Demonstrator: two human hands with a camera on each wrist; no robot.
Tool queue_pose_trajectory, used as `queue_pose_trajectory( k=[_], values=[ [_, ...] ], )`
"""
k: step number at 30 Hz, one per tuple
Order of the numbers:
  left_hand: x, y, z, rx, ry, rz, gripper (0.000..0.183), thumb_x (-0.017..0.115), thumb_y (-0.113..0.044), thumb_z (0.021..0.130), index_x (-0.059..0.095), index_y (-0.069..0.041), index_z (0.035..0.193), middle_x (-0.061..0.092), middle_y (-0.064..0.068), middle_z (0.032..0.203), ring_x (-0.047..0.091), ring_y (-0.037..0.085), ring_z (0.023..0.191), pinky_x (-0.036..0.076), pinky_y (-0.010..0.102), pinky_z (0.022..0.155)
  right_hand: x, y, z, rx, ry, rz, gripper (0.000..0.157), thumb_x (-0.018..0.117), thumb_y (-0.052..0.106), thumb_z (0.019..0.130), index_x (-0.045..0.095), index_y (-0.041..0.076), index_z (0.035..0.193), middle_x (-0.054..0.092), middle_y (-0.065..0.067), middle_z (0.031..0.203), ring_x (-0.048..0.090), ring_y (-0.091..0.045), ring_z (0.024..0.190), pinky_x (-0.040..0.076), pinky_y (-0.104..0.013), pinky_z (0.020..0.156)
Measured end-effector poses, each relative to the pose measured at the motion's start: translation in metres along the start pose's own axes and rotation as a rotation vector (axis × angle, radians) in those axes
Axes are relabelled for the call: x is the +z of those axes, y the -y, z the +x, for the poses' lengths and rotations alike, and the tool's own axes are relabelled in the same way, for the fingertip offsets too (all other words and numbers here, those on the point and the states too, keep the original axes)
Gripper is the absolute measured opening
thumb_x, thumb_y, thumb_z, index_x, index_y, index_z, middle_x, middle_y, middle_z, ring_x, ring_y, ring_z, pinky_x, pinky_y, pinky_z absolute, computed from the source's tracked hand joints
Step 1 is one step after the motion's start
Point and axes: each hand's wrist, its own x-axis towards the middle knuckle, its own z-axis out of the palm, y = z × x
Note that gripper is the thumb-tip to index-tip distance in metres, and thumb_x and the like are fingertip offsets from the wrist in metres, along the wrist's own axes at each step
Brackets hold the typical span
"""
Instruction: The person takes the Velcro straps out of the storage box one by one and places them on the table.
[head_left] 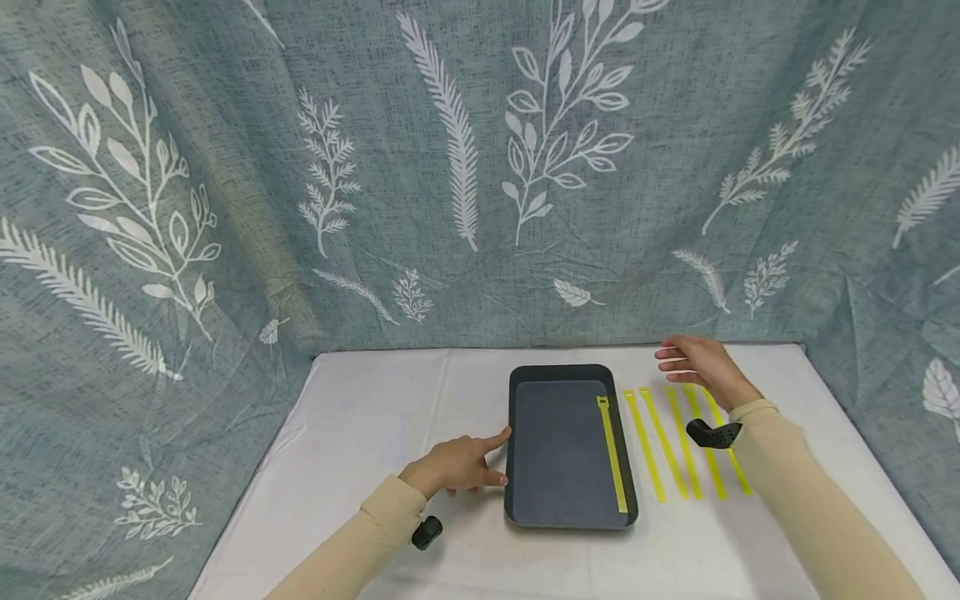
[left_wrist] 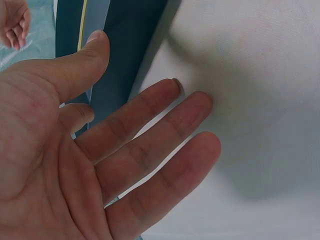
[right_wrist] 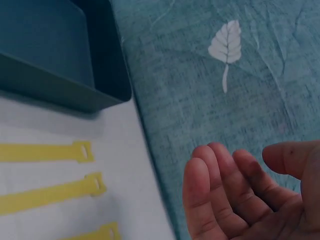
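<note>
A dark rectangular tray (head_left: 555,450) lies on the table, with one yellow strap (head_left: 611,454) lengthwise along its right side. My left hand (head_left: 463,464) is at the tray's left wall, index finger and thumb reaching to its edge; in the left wrist view the other fingers (left_wrist: 150,150) extend loosely over the cloth. To the right of the tray several more yellow straps (head_left: 647,446) lie side by side, each with a slotted head at the far end. Above their far ends hovers my right hand (head_left: 705,367), fingers slightly bent and holding nothing, as the right wrist view also shows.
A white cloth (head_left: 375,400) covers the table. Behind it and at both sides hangs a blue-green curtain (head_left: 480,292) with white leaf prints. Each wrist wears a black device, the right one (head_left: 712,434) over the straps.
</note>
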Motion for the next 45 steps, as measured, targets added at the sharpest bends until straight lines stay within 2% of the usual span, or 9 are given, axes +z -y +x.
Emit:
queue_pose_trajectory(
  k=[5, 7, 15, 18, 23, 28, 32, 38, 45],
  values=[
    [0.001, 0.0, 0.0, 0.002, -0.004, 0.01, 0.078, 0.072, -0.038, 0.094, 0.032, -0.028, 0.16, 0.071, 0.0, 0.076, 0.062, 0.02, 0.063, 0.056, 0.039, 0.051, 0.011, 0.011, 0.004, -0.01, 0.046, -0.022, 0.064, 0.036, 0.041, 0.11, 0.032, -0.003, 0.156, 0.05, -0.025, 0.149, 0.067, 0.0, 0.1, 0.056, -0.034, 0.099],
    [0.001, 0.001, 0.0, 0.004, -0.006, 0.01, 0.078, 0.072, -0.038, 0.094, 0.032, -0.028, 0.16, 0.071, 0.001, 0.074, 0.062, 0.02, 0.063, 0.055, 0.039, 0.05, 0.015, 0.016, 0.004, -0.012, 0.067, -0.03, 0.064, 0.036, 0.042, 0.11, 0.03, -0.003, 0.156, 0.047, -0.026, 0.152, 0.067, -0.003, 0.104, 0.054, -0.037, 0.102],
    [0.001, 0.001, 0.0, -0.002, -0.007, 0.002, 0.078, 0.072, -0.038, 0.094, 0.032, -0.03, 0.16, 0.069, 0.003, 0.072, 0.062, 0.02, 0.063, 0.055, 0.038, 0.051, 0.033, 0.034, 0.011, -0.008, 0.144, -0.038, 0.063, 0.039, 0.04, 0.11, 0.031, -0.002, 0.156, 0.049, -0.025, 0.151, 0.068, -0.017, 0.115, 0.054, -0.04, 0.103],
    [0.002, 0.001, 0.0, -0.002, -0.009, 0.002, 0.078, 0.072, -0.038, 0.094, 0.032, -0.029, 0.16, 0.069, 0.003, 0.072, 0.061, 0.02, 0.063, 0.055, 0.038, 0.051, 0.041, 0.037, 0.014, -0.015, 0.176, -0.026, 0.062, 0.039, 0.038, 0.11, 0.031, -0.003, 0.156, 0.047, -0.027, 0.152, 0.065, -0.027, 0.122, 0.053, -0.043, 0.105],
    [0.003, 0.001, -0.001, -0.005, -0.014, 0.006, 0.078, 0.072, -0.038, 0.094, 0.032, -0.029, 0.16, 0.07, 0.001, 0.074, 0.062, 0.02, 0.063, 0.056, 0.039, 0.051, 0.055, 0.035, 0.02, -0.017, 0.254, 0.013, 0.063, 0.038, 0.037, 0.111, 0.028, -0.005, 0.156, 0.04, -0.032, 0.155, 0.051, -0.042, 0.137, 0.048, -0.047, 0.11],
    [0.004, -0.001, -0.002, -0.011, -0.016, 0.005, 0.077, 0.072, -0.038, 0.094, 0.032, -0.029, 0.16, 0.07, 0.001, 0.076, 0.062, 0.02, 0.064, 0.056, 0.038, 0.052, 0.069, 0.028, 0.023, 0.042, 0.359, 0.065, 0.066, 0.036, 0.039, 0.111, 0.021, -0.004, 0.158, 0.029, -0.034, 0.159, 0.037, -0.046, 0.146, 0.04, -0.05, 0.117],
    [0.005, -0.001, -0.002, -0.014, -0.014, -0.001, 0.077, 0.071, -0.038, 0.095, 0.032, -0.029, 0.16, 0.071, 0.0, 0.077, 0.063, 0.019, 0.066, 0.056, 0.038, 0.052, 0.079, 0.023, 0.025, 0.088, 0.428, 0.071, 0.071, 0.033, 0.042, 0.111, 0.008, -0.002, 0.161, 0.016, -0.035, 0.163, 0.023, -0.047, 0.152, 0.032, -0.051, 0.122],
    [0.005, -0.001, -0.002, -0.013, -0.012, -0.001, 0.077, 0.071, -0.038, 0.095, 0.031, -0.03, 0.16, 0.072, 0.001, 0.079, 0.064, 0.02, 0.067, 0.055, 0.038, 0.052, 0.092, 0.017, 0.028, 0.164, 0.45, 0.079, 0.079, 0.035, 0.045, 0.11, -0.005, -0.002, 0.161, -0.004, -0.035, 0.165, 0.005, -0.048, 0.155, 0.02, -0.052, 0.126],
    [0.006, -0.001, -0.002, -0.013, -0.015, -0.002, 0.077, 0.071, -0.038, 0.095, 0.031, -0.03, 0.16, 0.074, 0.0, 0.085, 0.065, 0.021, 0.068, 0.056, 0.039, 0.053, 0.104, 0.01, 0.032, 0.189, 0.442, 0.038, 0.082, 0.038, 0.044, 0.11, -0.005, -0.004, 0.16, -0.009, -0.029, 0.167, 0.0, -0.048, 0.155, 0.016, -0.054, 0.127]
  ],
)
